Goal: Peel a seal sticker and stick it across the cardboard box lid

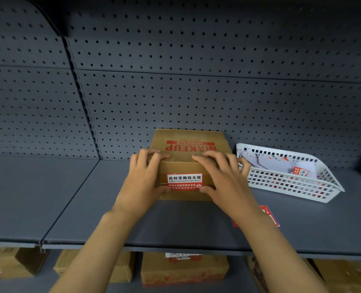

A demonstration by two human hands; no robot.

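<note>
A brown cardboard box (189, 142) printed "MAKEUP" in red stands on the grey shelf. A red and white seal sticker (184, 179) lies on its near flap, reaching the front edge. My left hand (142, 178) grips the box's left side, fingers over the top, thumb at the sticker's lower left corner. My right hand (221, 176) holds the right side the same way, thumb at the sticker's lower right corner.
A white plastic basket (289, 182) with several sticker sheets stands to the right of the box. A red sticker backing (269, 214) lies on the shelf (69, 197) under my right forearm. More cardboard boxes (183, 269) sit on the shelf below. A pegboard wall stands behind.
</note>
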